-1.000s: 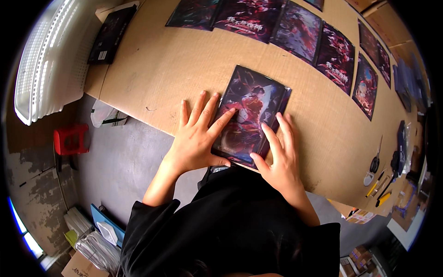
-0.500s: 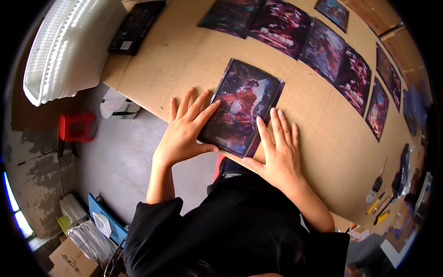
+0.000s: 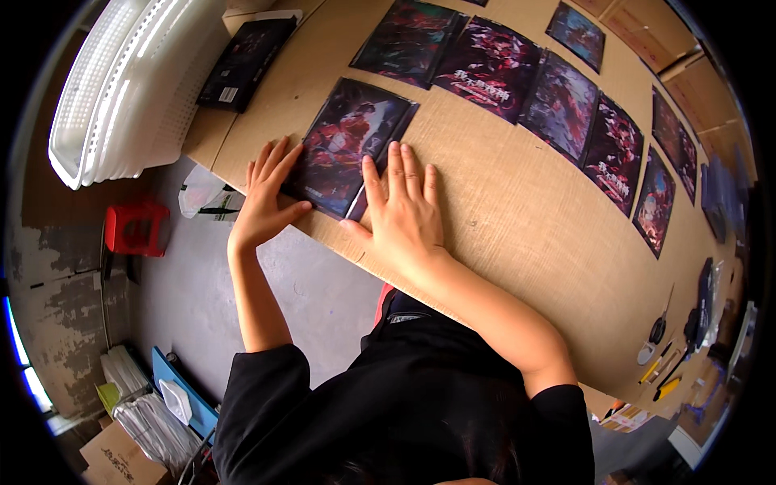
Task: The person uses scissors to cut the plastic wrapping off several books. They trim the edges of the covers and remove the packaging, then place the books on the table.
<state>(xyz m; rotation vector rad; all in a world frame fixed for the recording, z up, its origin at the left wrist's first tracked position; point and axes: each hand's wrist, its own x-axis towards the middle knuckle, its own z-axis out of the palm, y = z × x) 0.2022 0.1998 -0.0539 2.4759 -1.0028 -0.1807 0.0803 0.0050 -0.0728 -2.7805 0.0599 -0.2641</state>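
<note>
A stack of dark illustrated sheets or booklets (image 3: 343,141), with red and purple artwork, lies tilted near the table's front edge; I cannot tell exactly what kind of print it is. My left hand (image 3: 267,194) touches its left side, fingers stretched and thumb at the near corner. Against its right side rests my right hand (image 3: 406,202), fingers spread on the stack's edge and the tabletop. Neither hand grips it.
Similar prints (image 3: 489,69) lie in a row across the table (image 3: 501,194). White plastic baskets (image 3: 145,89) stand stacked at the left beside a black box (image 3: 246,65). Scissors (image 3: 656,330) and yellow-handled cutters (image 3: 668,386) lie at the right. A red stool (image 3: 137,229) stands on the floor.
Both hands and the stack between them have moved left and a little farther from me along the table.
</note>
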